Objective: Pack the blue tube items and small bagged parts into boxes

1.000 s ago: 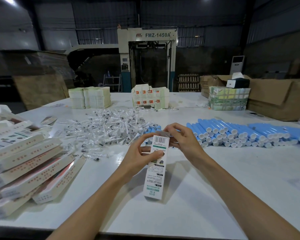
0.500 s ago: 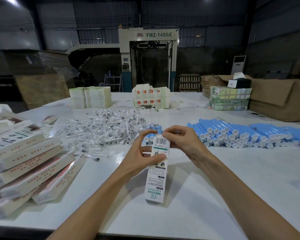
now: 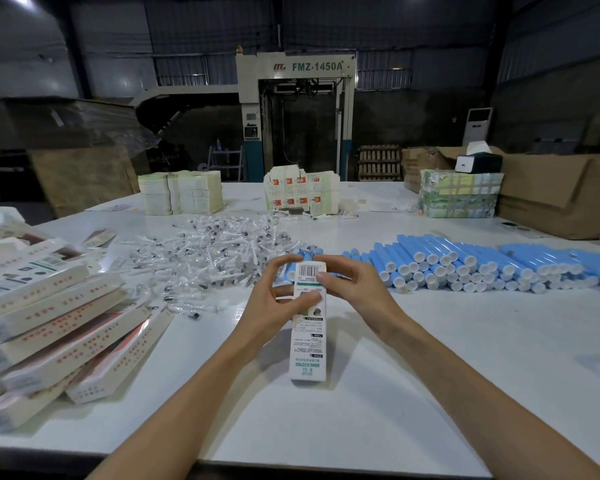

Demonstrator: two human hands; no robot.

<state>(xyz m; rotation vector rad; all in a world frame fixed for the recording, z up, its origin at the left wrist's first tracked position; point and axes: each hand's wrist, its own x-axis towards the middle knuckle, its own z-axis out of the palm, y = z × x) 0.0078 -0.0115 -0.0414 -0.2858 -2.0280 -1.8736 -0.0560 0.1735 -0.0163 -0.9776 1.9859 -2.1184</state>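
Observation:
A long white box with green print and a barcode stands tilted on the white table, its top end between my hands. My left hand grips its upper left side, thumb across the front. My right hand pinches the top flap end from the right. Blue tubes with white caps lie stacked in rows to the right, a few more behind the box. A heap of small clear bagged parts spreads behind my left hand.
Filled white boxes are piled at the left edge. Stacks of flat cartons and printed cartons stand at the back, a wrapped bundle and brown cardboard boxes at the back right.
The box has been turned slightly more upright and shifted a little right. My right fingers have closed over the top flap, pressing it down onto the box end.

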